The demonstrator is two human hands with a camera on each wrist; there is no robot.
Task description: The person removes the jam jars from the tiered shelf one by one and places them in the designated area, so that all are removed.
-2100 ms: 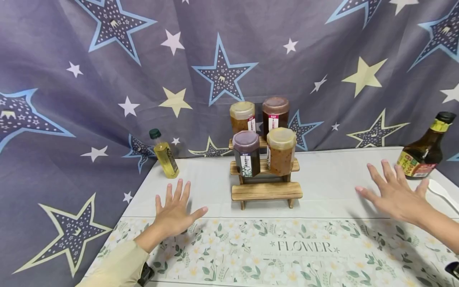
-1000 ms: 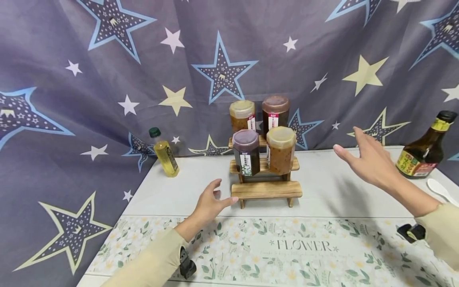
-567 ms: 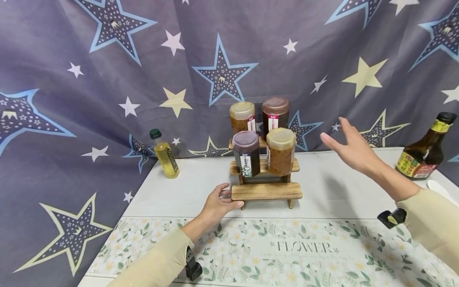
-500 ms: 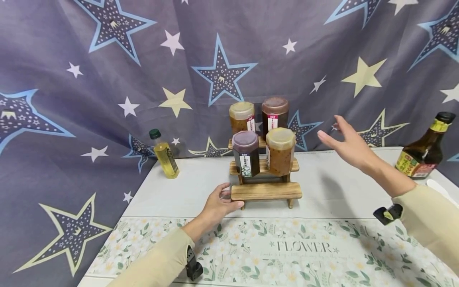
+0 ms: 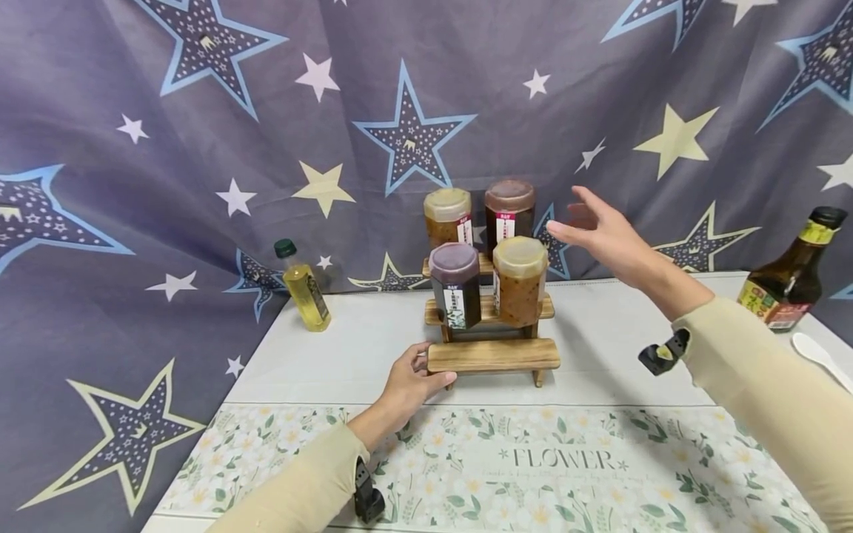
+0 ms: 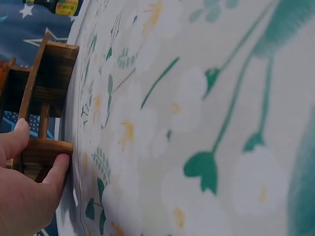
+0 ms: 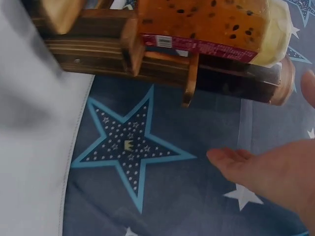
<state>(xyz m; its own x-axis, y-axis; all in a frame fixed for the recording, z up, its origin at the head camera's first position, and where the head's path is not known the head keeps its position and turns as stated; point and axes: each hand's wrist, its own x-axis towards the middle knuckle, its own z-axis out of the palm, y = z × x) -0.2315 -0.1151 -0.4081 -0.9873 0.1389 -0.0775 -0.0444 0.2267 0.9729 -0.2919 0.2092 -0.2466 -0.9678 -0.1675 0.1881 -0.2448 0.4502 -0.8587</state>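
Observation:
A three-step wooden rack bears a dark purple-lidded jar and an orange-brown jar on its middle step. Higher up stand an amber jar and a dark red-lidded jar. My left hand holds the left end of the bottom step, thumb in front; the left wrist view shows thumb and finger about the wood. Apart from everything, my right hand hovers right of the top jars, fingers extended and slightly bent. In the right wrist view that hand is beside the jars.
At the left back stands an oil bottle with a green cap. A dark sauce bottle and a white spoon are at the far right. A star-patterned curtain hangs behind the white table, which has a floral cloth strip.
The left hand came in from the left and took hold of the rack's bottom step. From beside the sauce bottle, the right hand moved left and up towards the top jars.

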